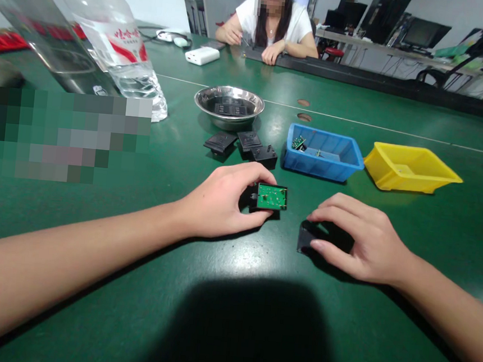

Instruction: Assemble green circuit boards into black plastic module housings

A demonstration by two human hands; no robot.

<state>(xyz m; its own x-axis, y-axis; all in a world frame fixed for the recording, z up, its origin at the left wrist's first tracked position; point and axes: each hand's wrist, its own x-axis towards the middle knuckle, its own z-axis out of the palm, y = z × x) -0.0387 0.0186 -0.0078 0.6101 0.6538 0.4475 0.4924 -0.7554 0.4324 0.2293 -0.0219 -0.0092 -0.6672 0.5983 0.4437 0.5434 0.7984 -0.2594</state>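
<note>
Between thumb and fingers, my left hand grips a small black plastic case with a green circuit board lying in its open side. Off to the right, my right hand is closed on a black plastic cover, which is at the table surface; the fingers hide part of it. The two parts are apart. Beyond my left hand lie several black plastic cases in a loose group. A blue bin with a few small circuit boards inside stands behind the gap between my hands.
A yellow bin is right of the blue one. Behind the black cases stands a steel bowl holding black parts. Plastic bottles stand at the left on the green table. A person sits across, near a white box.
</note>
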